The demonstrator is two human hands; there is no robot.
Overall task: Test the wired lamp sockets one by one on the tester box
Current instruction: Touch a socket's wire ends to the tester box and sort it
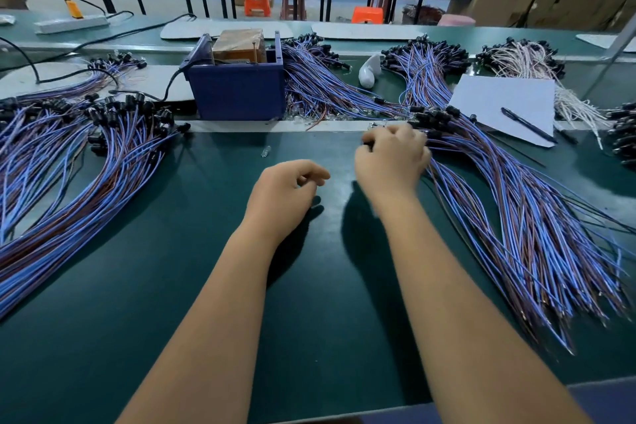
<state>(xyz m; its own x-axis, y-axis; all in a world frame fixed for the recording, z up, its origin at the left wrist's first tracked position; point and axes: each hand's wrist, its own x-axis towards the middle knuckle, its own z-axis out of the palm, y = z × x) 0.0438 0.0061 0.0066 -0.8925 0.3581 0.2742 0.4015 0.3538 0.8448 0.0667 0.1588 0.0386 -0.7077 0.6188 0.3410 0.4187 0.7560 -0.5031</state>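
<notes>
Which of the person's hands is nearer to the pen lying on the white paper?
The right. The right hand is at the socket ends of the wire bundle just left of the pen. The left hand hangs over bare table further left, holding nothing.

Black lamp sockets on blue-and-brown wires are lying fanned in 2 piles, left (pixel 69 148) and right (pixel 516 217), flanking the blue tester box (pixel 237 93).
</notes>
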